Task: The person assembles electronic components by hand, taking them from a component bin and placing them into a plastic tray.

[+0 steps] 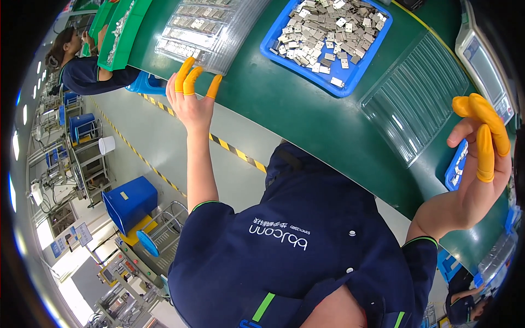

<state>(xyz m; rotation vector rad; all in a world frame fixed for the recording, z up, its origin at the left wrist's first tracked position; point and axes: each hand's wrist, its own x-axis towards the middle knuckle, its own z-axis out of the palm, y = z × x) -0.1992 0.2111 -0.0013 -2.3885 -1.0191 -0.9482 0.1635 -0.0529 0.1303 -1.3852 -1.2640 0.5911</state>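
Observation:
My left hand (192, 101) has yellow finger cots on several fingers. Its fingers are spread, and the tips rest at the near edge of a clear plastic tray (232, 41) filled with rows of small metal connector shells (197, 24). One shell lies right by a fingertip, and no grip on it shows. My right hand (481, 145), with yellow cots too, is raised at the far right with its fingers bent and apart. Nothing shows between them. Below it, partly hidden by the hand, is a small blue tray (455, 167) with little pale parts.
A blue tray (350, 87) heaped with loose metal shells sits mid-table. To its right lies a ribbed clear tray (407, 126), near a grey device with a display (484, 63). Green bins (109, 60) stand at the left, beside a co-worker (82, 71). The green table's edge (306, 145) curves before me.

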